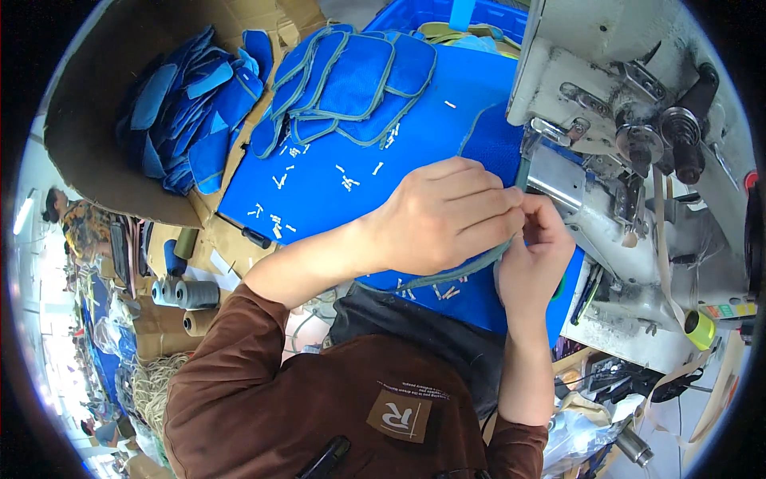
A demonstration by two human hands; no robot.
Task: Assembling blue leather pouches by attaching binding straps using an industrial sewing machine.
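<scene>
A blue mesh fabric piece (492,142) with grey edge binding lies at the sewing machine (606,120), one side close to its metal plate (557,177). My left hand (447,214) covers much of the piece, its fingers bent and pinched at the bound edge beside the plate. Close against those fingertips, my right hand (536,251) pinches the same edge with thumb and forefinger. The exact spot between the fingertips is hidden. Finished-looking blue pieces with grey binding (349,76) lie overlapped at the far side of the blue work surface (319,180).
A cardboard box (76,120) with many blue fabric pieces (187,120) stands at left. Small pale scraps (349,182) are scattered over the surface. A dark-handled tool (255,237) lies by its left edge. Thread cones (196,294) stand farther left; a blue crate (415,14) stands behind.
</scene>
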